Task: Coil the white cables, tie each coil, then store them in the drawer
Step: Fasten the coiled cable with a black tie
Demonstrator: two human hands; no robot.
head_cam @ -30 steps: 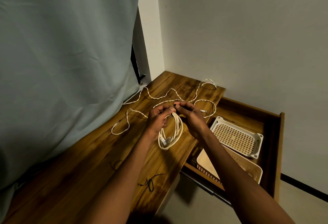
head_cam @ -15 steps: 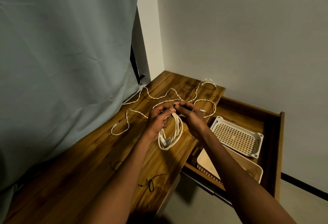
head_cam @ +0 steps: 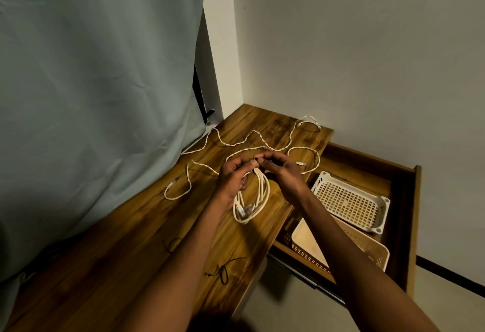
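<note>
Wooden desk (head_cam: 147, 239) ran along a pale curtain (head_cam: 91, 69) into the corner of a grey wall, and over its far part the work was under way. A coiled white cable (head_cam: 256, 197) hung from both hands just above the desk edge, its plugs gathered at the bottom of the loop. The left hand (head_cam: 233, 176) had its fingers curled round the top of the coil; the right hand (head_cam: 282, 171) pinched a small dark tie at the same spot — fingertips of the two hands nearly touching. Behind them a loose white cable (head_cam: 262, 142) wandered in curves across the desk top. Nearer the camera lay two thin black ties (head_cam: 223, 270), apart from the coil. To the right the drawer (head_cam: 409, 226) stood open, holding a white perforated basket (head_cam: 349, 200) and a beige basket (head_cam: 309, 239) beside it.
</note>
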